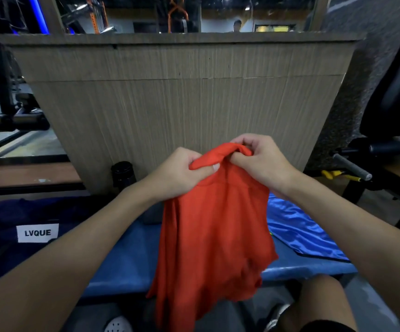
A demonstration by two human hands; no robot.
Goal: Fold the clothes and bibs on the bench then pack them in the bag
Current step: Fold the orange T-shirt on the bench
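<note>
The shirt [213, 224] hangs long axis down, its hem past the near edge of the bench [127, 255]. Its bunched top edge runs between your raised hands. Your left hand [184, 171] pinches one end and your right hand [258, 159] the other, close together. What looks like the bag [14, 219] lies to your left, nearer that hand.
</note>
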